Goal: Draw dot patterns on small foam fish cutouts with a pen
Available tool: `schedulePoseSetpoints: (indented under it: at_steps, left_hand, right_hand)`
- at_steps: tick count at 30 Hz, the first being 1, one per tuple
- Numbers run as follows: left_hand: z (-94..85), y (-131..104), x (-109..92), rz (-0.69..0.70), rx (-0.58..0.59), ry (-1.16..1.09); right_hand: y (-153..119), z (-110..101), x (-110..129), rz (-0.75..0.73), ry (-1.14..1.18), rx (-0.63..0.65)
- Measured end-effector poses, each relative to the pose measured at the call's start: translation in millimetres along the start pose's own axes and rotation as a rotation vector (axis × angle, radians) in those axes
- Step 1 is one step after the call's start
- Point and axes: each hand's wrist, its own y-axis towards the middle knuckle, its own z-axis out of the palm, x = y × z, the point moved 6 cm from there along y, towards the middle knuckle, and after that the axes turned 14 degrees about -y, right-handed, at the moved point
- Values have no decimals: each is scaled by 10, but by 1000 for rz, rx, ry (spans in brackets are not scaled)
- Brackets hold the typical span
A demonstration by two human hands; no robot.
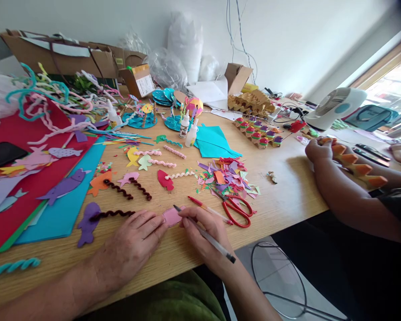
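A small pink paper piece [172, 216] lies on the table between my hands. My left hand [137, 240] rests flat, its fingertips touching the paper's left edge. In my right hand [203, 234] is a black-tipped pen [217, 244], gripped between fingers and thumb, its point over the paper. Beyond my right hand lie a red pen [200, 205] and red-handled scissors [238, 209]. A purple paper fish [88, 225] with a dark twisted pipe cleaner [115, 214] is beside my left hand. Several more paper fish, including a red one [166, 179], lie ahead.
Paper scraps [227, 176] are heaped beyond the scissors. Glue bottles [191, 134] stand mid-table near teal felt sheets [215, 141]. Coloured sheets [58, 220] and a phone [3, 156] are at left. At right, another person's hands [321, 154] hold an orange-painted egg-carton strip [357, 165].
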Motion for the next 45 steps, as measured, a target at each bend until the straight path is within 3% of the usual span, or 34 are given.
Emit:
schedulePoseSetpoints:
  at_steps: [7, 15, 45]
  left_hand:
    - [18, -14, -30, 1, 22, 14]
    - [83, -57, -23, -7, 64, -3]
    - [41, -24, -33, -6, 46, 21]
  right_hand:
    - [24, 145, -104, 84, 45, 102]
    - [44, 178, -117, 63, 64, 116]
    - [35, 221, -134, 47, 90, 153]
